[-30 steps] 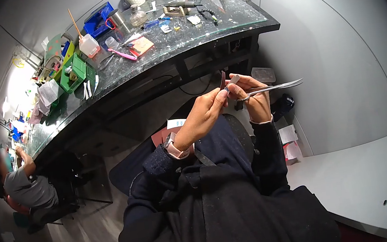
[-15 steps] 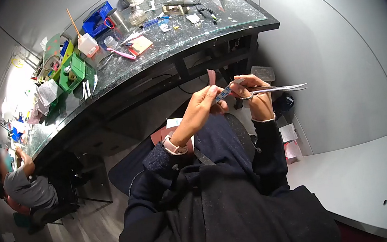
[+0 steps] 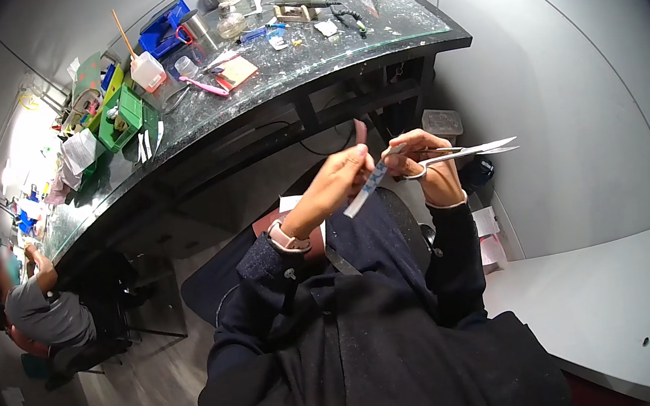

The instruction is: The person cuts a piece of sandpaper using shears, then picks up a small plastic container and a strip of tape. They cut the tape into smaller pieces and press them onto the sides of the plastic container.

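My left hand (image 3: 336, 184), below a pink watch strap, is closed in a pinch, with a thin pink strip (image 3: 361, 130) standing up from its fingers. My right hand (image 3: 429, 162) has silver scissors (image 3: 489, 148) looped on its fingers, blades pointing right and slightly apart. Between the thumb and fingers of that hand is one end of a white strip with blue print (image 3: 374, 185). The strip slants down to the left, past the left fingertips, and its plain white end hangs free above my lap.
Ahead stands a dark workbench (image 3: 402, 35) with a green bin (image 3: 120, 122), a blue bin (image 3: 164, 29), a glass jar (image 3: 230, 25) and a pink toothbrush-like tool (image 3: 205, 85). A person (image 3: 55, 317) sits at the left. A white surface (image 3: 597, 307) is at the right.
The printed strip has swung down and shows more of its length, the left fingers having slid off its free part. My left hand has shifted slightly left; the scissors remain in the right.
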Tool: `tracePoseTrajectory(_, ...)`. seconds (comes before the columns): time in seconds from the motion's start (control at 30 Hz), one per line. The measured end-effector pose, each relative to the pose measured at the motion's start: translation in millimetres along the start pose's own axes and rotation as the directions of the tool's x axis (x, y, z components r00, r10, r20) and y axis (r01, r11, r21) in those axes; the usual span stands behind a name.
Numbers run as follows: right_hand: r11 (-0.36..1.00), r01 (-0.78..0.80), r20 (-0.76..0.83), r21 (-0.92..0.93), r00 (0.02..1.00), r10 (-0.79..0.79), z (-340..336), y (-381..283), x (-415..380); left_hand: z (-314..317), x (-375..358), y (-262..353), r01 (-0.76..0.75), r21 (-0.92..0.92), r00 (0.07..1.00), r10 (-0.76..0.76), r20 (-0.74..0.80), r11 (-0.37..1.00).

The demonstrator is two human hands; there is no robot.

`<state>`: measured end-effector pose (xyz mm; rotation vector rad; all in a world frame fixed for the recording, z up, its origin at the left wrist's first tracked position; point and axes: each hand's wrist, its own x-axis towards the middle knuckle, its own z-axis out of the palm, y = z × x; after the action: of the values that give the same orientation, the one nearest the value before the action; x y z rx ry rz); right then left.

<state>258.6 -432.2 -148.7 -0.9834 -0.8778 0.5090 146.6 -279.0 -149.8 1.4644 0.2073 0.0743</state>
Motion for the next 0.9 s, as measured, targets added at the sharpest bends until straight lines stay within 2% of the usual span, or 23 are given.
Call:
tracePoseTrajectory(0.07, 0.999, 0.000, -0.040, -0.042, 0.999, -0.002, 1.4, 2.4, 0.2, 19.2, -15.9, 29.7, 0.158, 0.037, 0.987, -0.158, 0.015, 0.987)
tracePoseTrajectory(0.13, 0.997, -0.018, -0.064, -0.080, 0.998, 0.012, 2.0, 3.8, 0.5, 22.7, -19.5, 35.3, 0.190, -0.020, 0.980, -0.189, 0.055, 0.982)
tracePoseTrajectory(0.17, 1.000, -0.029, -0.052, -0.010, 0.998, 0.028, 5.1, 2.5, 0.5, 23.4, -19.8, 36.1, 0.207, -0.048, 0.976, -0.203, 0.076, 0.977)
tracePoseTrajectory(0.27, 0.993, 0.035, -0.098, -0.114, 0.994, -0.047, 4.7, 4.8, 1.4, 25.5, -18.6, 35.3, 0.125, 0.075, 0.986, -0.133, 0.104, 0.989)
tracePoseTrajectory(0.37, 0.979, 0.016, -0.128, -0.203, 0.991, -0.043, 3.5, 4.1, 1.8, 21.5, -16.4, 23.6, 0.019, 0.047, 0.983, -0.027, 0.181, 0.999)
tracePoseTrajectory(0.47, 0.977, -0.022, -0.201, -0.211, 0.979, -0.022, 7.6, 0.7, 0.5, 19.8, -13.5, 18.9, -0.005, -0.005, 0.987, 0.006, 0.160, 1.000)
tracePoseTrajectory(0.57, 0.993, -0.059, -0.236, -0.098, 0.971, 0.034, 6.8, -0.5, 0.1, 20.7, -14.5, 22.6, 0.034, -0.084, 0.982, -0.018, 0.189, 0.996)
tracePoseTrajectory(0.7, 0.980, -0.172, -0.092, 0.097, 0.979, 0.181, -3.7, 10.0, -2.8, 26.6, -16.9, 27.8, 0.018, -0.123, 0.978, 0.008, 0.207, 0.992)
tracePoseTrajectory(0.8, 0.966, -0.123, 0.008, 0.227, 0.992, 0.124, 3.4, 5.1, -2.3, 21.4, -13.8, 23.4, 0.095, -0.097, 0.968, -0.069, 0.242, 0.991)
tracePoseTrajectory(0.83, 0.954, -0.169, -0.006, 0.249, 0.984, 0.176, 4.4, 2.4, -2.7, 19.8, -13.4, 21.8, 0.125, -0.069, 0.965, -0.105, 0.241, 0.990)
tracePoseTrajectory(0.9, 0.973, -0.161, -0.031, 0.166, 0.985, 0.168, 4.5, 2.0, -2.7, 19.5, -12.9, 17.1, 0.133, 0.001, 0.971, -0.130, 0.200, 0.991)
